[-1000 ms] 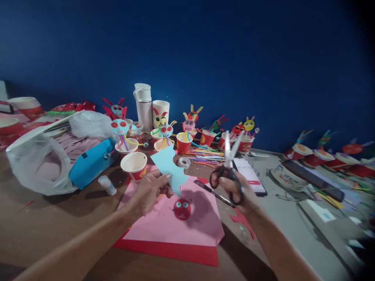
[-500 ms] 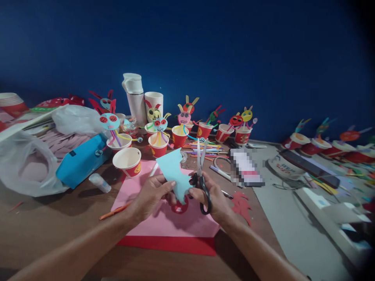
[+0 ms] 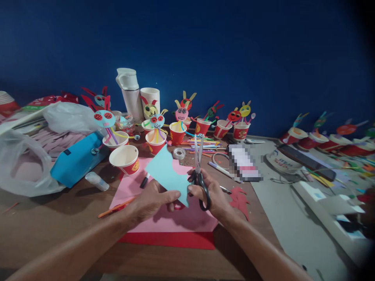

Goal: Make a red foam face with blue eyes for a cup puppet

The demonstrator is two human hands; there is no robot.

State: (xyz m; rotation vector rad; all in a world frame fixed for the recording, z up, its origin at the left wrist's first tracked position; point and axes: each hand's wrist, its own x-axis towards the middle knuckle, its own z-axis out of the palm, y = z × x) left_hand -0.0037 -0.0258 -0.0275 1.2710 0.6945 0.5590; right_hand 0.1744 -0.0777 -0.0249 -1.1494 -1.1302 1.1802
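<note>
A light blue paper (image 3: pixel 166 169) with a cut, curved edge is pinched in my left hand (image 3: pixel 156 199), thumb on top. My right hand (image 3: pixel 212 195) has its fingers in the black handles of the scissors (image 3: pixel 198 154), whose blades point up and away, slightly parted. The right fingertips touch the paper's right edge. Beneath both hands lies pink paper (image 3: pixel 178 223) over a red sheet (image 3: pixel 172 239). Part of a small red round thing shows under the blue paper. An orange pen (image 3: pixel 115 207) and a black-capped marker (image 3: pixel 144 181) lie left of centre.
Red paper cups (image 3: pixel 156 142) with paper figures stand behind the work area. An empty cup (image 3: pixel 124 158), a blue case (image 3: pixel 76 160) and a plastic bag (image 3: pixel 23 171) are at left. Tape (image 3: pixel 179 153), a phone (image 3: pixel 244 162) and red scraps (image 3: pixel 240 201) lie beyond or right.
The blue paper has been turned in my left hand and shows a broader face. The tape roll and black-capped marker are now more visible. The view has shifted slightly.
</note>
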